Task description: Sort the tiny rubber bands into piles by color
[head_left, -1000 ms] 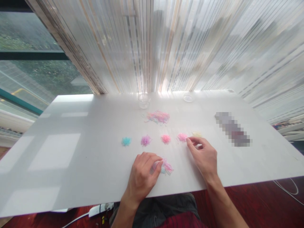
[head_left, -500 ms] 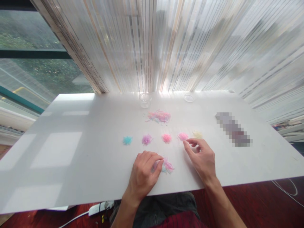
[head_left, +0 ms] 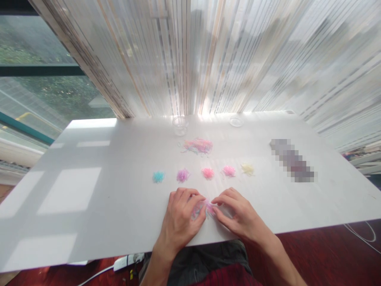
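A small mixed pile of pastel rubber bands lies near the table's front edge, partly covered by my fingers. My left hand rests over its left side, thumb and forefinger pinched at the bands. From the right, my right hand reaches into the same pile, its thumb and forefinger closing on a pink strand. Beyond the hands runs a row of sorted heaps: a turquoise heap, a purple heap, a coral-pink heap, a bright pink heap and a pale yellow heap.
A larger mixed pile of bands lies farther back on the white table. Behind it stand a clear round container and a clear lid. A pixelated object lies at the right. A striped curtain borders the back edge.
My right hand has moved left and toward me, from beside the bright pink heap to the near mixed pile. My left hand has stayed at that pile.
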Demonstrator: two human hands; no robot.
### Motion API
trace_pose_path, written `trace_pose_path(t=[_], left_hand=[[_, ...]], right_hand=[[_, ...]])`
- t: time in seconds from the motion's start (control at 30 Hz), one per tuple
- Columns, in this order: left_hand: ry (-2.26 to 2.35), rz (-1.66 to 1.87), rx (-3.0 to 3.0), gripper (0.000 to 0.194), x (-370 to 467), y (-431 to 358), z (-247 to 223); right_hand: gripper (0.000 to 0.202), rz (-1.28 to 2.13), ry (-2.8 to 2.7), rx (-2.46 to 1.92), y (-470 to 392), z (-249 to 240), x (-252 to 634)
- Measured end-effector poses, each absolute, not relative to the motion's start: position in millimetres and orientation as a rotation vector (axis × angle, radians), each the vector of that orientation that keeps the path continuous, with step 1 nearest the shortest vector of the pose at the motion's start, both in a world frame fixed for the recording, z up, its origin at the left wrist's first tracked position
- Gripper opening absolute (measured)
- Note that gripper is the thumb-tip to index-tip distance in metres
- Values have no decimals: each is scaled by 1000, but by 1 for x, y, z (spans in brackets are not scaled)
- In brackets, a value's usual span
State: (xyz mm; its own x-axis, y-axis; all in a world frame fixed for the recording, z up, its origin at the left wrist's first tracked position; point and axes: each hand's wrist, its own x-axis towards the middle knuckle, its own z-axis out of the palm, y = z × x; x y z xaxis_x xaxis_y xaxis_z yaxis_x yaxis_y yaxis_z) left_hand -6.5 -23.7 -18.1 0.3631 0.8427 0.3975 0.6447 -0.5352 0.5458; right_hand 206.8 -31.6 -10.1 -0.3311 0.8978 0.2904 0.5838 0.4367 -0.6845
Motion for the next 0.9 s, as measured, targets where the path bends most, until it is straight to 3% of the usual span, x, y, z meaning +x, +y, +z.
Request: trace_pose_path(t=[0.2, 0.67, 0.9], left_hand=[[1323, 954, 2321, 8, -6, -23, -17], [1291, 969, 2288, 8, -7, -23, -20], [1233, 1031, 2294, 9, -9, -23, -19]], right_hand=[[9, 589, -2022, -1224, -28, -17, 200], [8, 552, -2011, -1184, -25, -24, 197], [26, 560, -1972, -1181, -26, -26, 198]])
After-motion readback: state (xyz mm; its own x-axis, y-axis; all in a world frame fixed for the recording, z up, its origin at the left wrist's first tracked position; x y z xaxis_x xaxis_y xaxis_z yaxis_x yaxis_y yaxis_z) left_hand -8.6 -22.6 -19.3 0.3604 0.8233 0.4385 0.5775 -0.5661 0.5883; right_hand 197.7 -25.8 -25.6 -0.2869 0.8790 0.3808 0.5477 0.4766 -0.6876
